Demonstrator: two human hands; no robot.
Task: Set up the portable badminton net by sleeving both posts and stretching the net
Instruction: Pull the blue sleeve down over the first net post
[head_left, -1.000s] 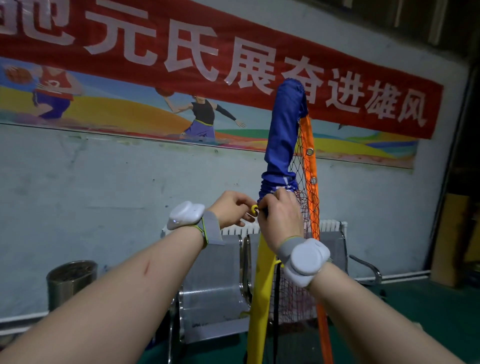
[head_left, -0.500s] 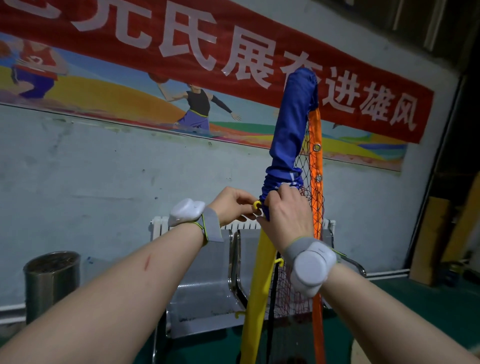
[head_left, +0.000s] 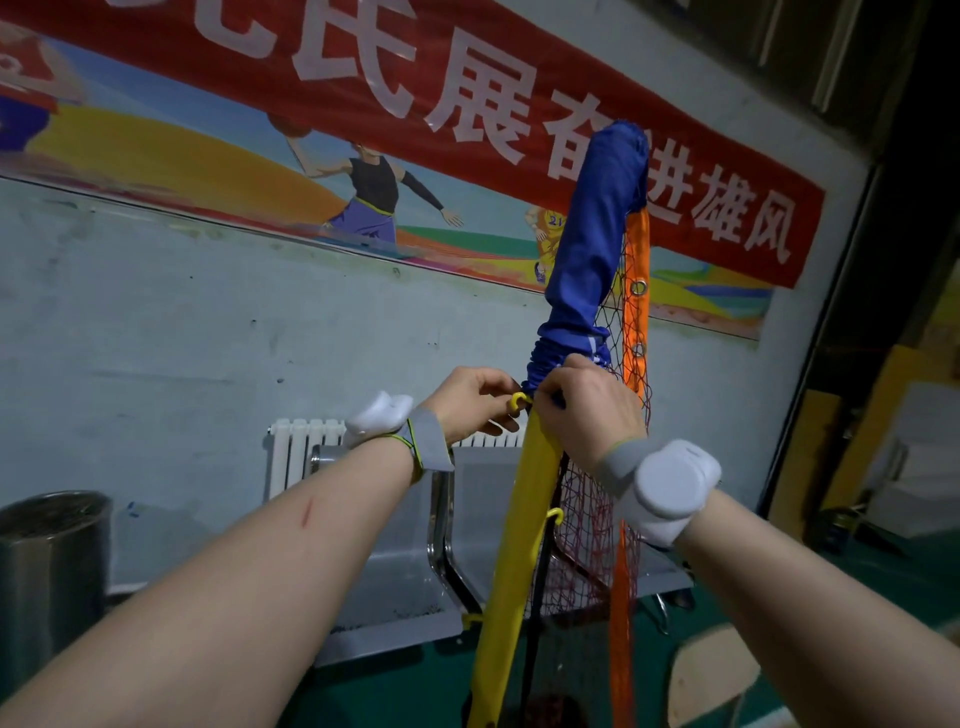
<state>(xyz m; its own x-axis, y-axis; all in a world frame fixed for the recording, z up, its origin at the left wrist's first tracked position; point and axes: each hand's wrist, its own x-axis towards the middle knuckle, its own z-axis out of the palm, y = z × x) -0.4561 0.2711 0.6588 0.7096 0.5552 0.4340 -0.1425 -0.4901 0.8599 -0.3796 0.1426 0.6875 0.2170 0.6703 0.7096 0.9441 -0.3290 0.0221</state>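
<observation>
High on far wall, red banner (head_left: 249, 62), white characters readable: 展, 雄风; others cropped or hidden behind blue sleeve (head_left: 592, 249). Mural player (head_left: 553, 234) below wears yellow shirt numbered 21. Centre: yellow post (head_left: 511, 545) stands tilted, sleeve bunched over its top, hem at hands. Right hand (head_left: 587, 410) clenches bunched hem; left hand (head_left: 470, 402) pinches yellow hook (head_left: 519, 400) at post edge. Net (head_left: 587, 514), orange band (head_left: 636, 291) hang right of post. Bench (head_left: 405, 571) close behind; green floor (head_left: 810, 587) open right.
</observation>
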